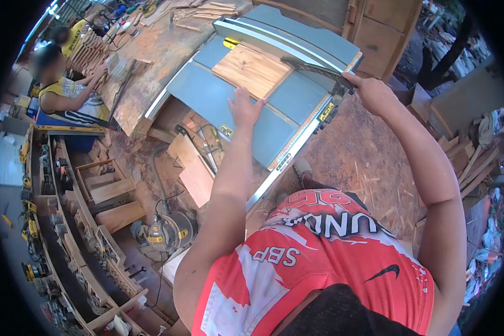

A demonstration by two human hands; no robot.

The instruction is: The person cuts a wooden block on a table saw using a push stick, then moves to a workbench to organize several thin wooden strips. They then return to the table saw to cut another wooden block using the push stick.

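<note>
A square wooden board [253, 69] lies flat on the grey table saw [207, 84], beside the long metal fence [285, 38]. My left hand [245, 108] is on the near side of the board, fingers apart, with its fingertips at the board's edge. My right hand [371, 93] is at the right end of the saw, closed around the end of a dark curved stick [313, 68]. The stick's far end reaches the board's right corner. The saw blade cannot be made out; a yellow piece [231, 42] shows at the board's far corner.
Offcuts and tools lie under the saw's left side. A vacuum-like machine [171, 229] stands on the floor at lower left, near shelves [67, 224] holding power tools. Two people [67, 95] are at a cluttered bench [151, 47] on the left. Scrap wood [476, 162] is piled right.
</note>
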